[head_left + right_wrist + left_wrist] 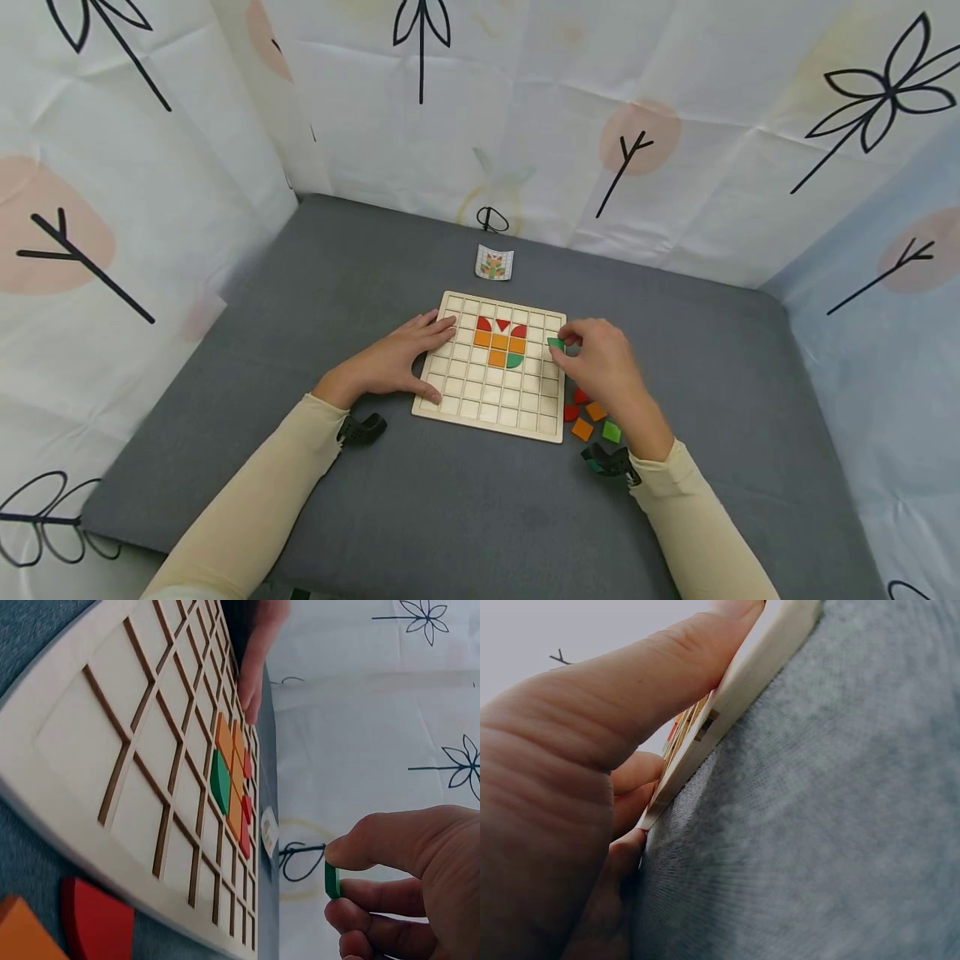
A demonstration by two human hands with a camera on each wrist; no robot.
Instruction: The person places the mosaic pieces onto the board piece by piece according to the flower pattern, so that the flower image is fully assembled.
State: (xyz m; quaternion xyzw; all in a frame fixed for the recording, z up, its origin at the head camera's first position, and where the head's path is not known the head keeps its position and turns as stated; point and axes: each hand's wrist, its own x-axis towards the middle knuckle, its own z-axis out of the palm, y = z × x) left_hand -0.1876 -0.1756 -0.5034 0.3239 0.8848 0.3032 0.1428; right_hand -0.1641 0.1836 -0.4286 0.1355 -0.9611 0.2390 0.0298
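A wooden grid board [480,408] lies on the grey surface. My left hand [390,357] rests along its left edge, fingers and thumb spread and fairly straight; the left wrist view shows the thumb [682,667] over the rim. Between thumb and fingertips, my right hand [609,360] pinches a small green piece [332,880], held above the board's right edge. Set in the grid are red pieces, including a red triangle [502,325], several orange squares [499,342] and a green quarter-round piece [514,361].
Loose pieces lie by the board's right edge: orange squares [582,429], red pieces [572,412] and a light green square [611,432]. Behind the board lies a small pattern card [494,265]. White printed cloth [540,125] walls the back and sides.
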